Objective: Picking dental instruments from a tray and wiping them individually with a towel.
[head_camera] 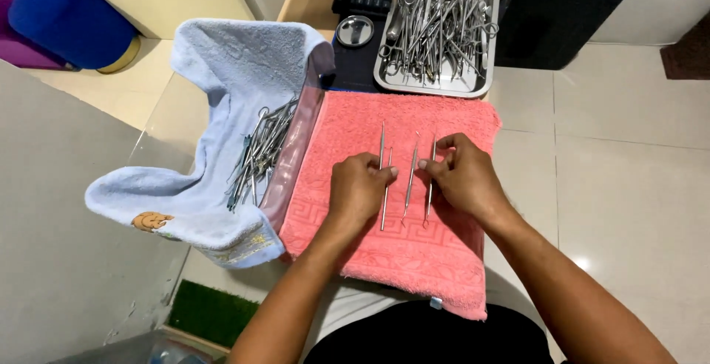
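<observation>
Your left hand [357,186] and right hand [460,175] pinching thin metal tools [410,175] on pink towel [399,246]. Three lying straight. Many waiting: pile [260,150] left of towel, tray [436,31] behind.

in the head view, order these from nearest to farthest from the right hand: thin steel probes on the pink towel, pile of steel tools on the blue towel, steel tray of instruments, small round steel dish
From the right hand:
1. Thin steel probes on the pink towel: at its fingertips.
2. Steel tray of instruments: beyond, at the towel's far edge.
3 and 4. Small round steel dish, far left, and pile of steel tools on the blue towel, left: too close to call.
</observation>
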